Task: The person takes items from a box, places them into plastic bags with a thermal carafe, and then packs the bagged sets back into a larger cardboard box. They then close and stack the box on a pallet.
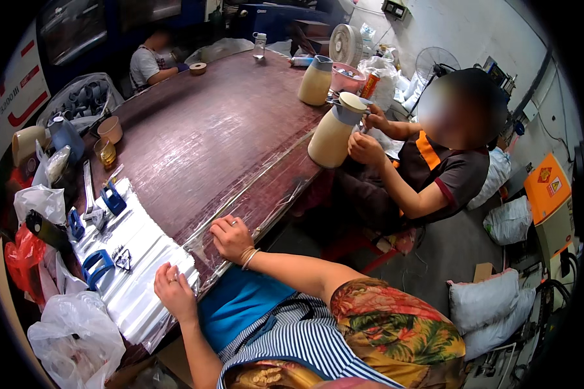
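Note:
My left hand (175,291) rests on the near edge of a stack of clear plastic bags (141,253), fingers loosely spread and holding nothing. On the table's front edge lies my right hand (233,239), palm down and empty, with a bracelet at the wrist. On the bags sit a blue plastic handle-shaped part (97,269) and a second blue part (113,198). To the right, a co-worker's hands (370,141) are at the handle side of a beige vacuum jug (335,131) with a grey collar, standing at the table edge.
Another beige jug (315,80) stands beyond, near a pink basin (346,78). A glass cup (105,153), a tape roll (198,68) and a water bottle (259,46) are on the table (214,126). Crumpled plastic bags (75,335) crowd the left. Another person (148,65) sits across.

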